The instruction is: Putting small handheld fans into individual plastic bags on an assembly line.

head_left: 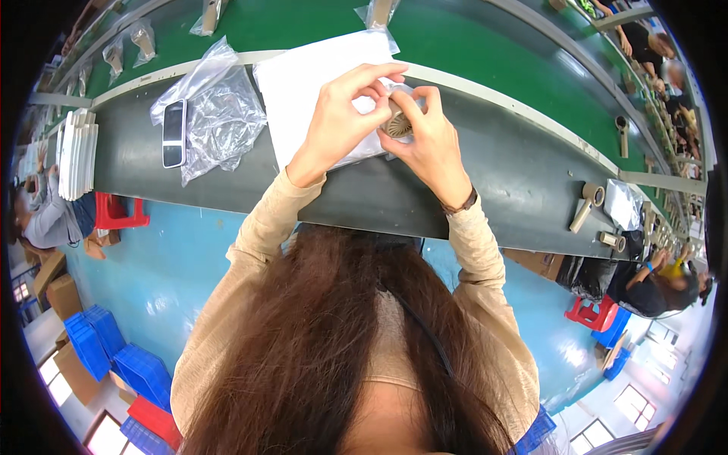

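Observation:
My right hand is closed around the round, ribbed head of a beige handheld fan, seen end-on, with a hint of clear film around it. Against its left side my left hand has thumb and forefinger pinched together; what lies between them is too small to make out. Beneath both hands, a white sheet covers part of the dark bench. Clear plastic bags lie in a loose pile to the left, partly under a phone-like device with a dark screen.
Beyond the bench runs a green conveyor belt carrying bagged fans. More beige fans lie at the bench's right end. White flat boxes stand at the left end, near a red stool. Other people sit at both sides.

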Demonstrator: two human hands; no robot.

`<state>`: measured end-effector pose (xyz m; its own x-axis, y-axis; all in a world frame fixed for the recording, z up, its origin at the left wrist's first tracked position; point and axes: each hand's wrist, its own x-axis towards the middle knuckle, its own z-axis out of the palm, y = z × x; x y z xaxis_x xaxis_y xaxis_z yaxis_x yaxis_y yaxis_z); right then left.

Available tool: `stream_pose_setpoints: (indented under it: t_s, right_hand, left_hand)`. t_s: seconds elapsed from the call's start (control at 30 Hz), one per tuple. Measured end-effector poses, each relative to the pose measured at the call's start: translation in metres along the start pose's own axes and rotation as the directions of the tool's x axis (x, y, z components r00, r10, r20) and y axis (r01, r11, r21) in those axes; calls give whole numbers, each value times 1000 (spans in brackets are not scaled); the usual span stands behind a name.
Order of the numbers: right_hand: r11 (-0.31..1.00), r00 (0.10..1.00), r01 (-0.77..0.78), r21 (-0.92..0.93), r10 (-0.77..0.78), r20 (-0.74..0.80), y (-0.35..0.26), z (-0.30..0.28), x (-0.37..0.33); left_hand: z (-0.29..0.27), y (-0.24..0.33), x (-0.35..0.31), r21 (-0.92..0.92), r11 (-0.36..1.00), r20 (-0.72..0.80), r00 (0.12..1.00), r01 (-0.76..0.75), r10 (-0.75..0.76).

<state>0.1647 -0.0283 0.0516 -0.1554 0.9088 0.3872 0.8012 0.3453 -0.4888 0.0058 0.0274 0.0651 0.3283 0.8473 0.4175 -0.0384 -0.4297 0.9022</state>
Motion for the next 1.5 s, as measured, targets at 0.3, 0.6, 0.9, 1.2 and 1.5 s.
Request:
stream_pose_setpoints:
  t_s: [0.3,0.6,0.9,1.2,1.5]
  right_hand:
    - [957,946,221,-189,-163,280,59,-34,43]
    - [832,769,-40,554,-328,549,68,-31,70]
    - [841,971,-18,540,143,-191,66,10,59]
    - [953,729,-289,92,281,-624,199,-31,148]
    - [825,603,-538,173,521,-604,277,27,192]
  left_hand:
    - [-3,-29,18,568,794,33,969,-219,244]
    - [-3,-44,25,448,892,-20,997,-55,72]
    - [-2,-58,44,-97,995,-140,990,9,-22]
    - [19,-41,-45,566,795,375,927,-218,-12]
    - [15,-46,-54,617,781,299,947,-100,-115]
